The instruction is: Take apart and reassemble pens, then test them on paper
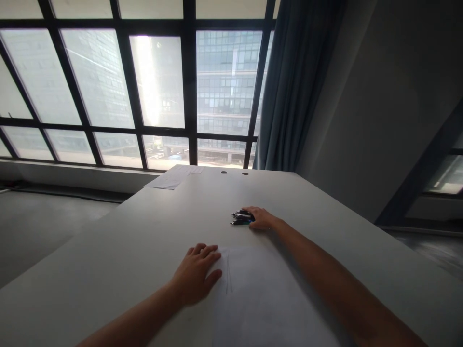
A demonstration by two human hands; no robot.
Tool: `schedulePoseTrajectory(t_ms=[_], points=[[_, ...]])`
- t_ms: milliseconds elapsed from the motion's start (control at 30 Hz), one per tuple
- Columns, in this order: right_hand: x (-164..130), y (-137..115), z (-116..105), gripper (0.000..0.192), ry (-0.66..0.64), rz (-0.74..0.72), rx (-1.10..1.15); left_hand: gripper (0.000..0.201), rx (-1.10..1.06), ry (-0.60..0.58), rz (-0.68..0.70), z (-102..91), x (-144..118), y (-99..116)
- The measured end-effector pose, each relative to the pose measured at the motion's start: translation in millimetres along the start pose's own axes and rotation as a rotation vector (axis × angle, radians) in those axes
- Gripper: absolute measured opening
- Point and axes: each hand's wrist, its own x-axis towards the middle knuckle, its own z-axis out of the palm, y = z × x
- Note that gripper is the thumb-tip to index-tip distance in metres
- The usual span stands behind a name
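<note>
Desk (152,231) is a long pale slab, matte and smooth, running away toward the window (144,86). Left edge cuts diagonally down toward the bottom left corner, with bare grey floor (47,226) beyond it; right edge runs close to the plain grey wall (369,111). Far end stops just short of the window sill, two small dark round holes (234,172) near that end. Lots of open surface left of and beyond both hands.

Loose paper sheets (173,178) overhang the far left corner. A larger thin white sheet (260,294) lies flat near the viewer, faint pencil-like line on it. Dark blue curtain (289,86) hangs in folds at the window's right side. Window frame is black bars in a grid.

Left hand (197,277) lies palm down, fingers extended and together, flat on the desk with fingertips on the near sheet's left edge; grips nothing.

Right hand (261,218) is stretched out further, fingers loosely curled over a small cluster of pens (241,218) — dark slim barrels, some blue, tips pointing left. It touches them; can't tell if they're actually gripped. Pens sit mid-desk, beyond the near sheet.
</note>
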Motion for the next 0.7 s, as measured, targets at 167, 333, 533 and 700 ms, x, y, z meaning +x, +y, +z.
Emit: schedulePoseTrajectory(t_ms=[167,333,533,700], points=[[13.8,6.7,-1.3,0.071,0.022,0.032,-0.045,0.041,-0.023,-0.009,-0.009,-3.2,0.6,3.7],[26.4,13.4,-0.8,0.066,0.037,0.042,-0.140,0.042,-0.043,-0.014,-0.022,-4.1,-0.8,6.0],[24.0,11.5,-8.7,0.079,-0.013,0.024,-0.167,0.043,-0.053,0.037,-0.021,-1.1,-1.5,4.2],[-4.8,8.4,-13.2,0.079,0.070,-0.008,-0.209,0.036,-0.072,0.149,0.016,1.9,-1.9,1.6]])
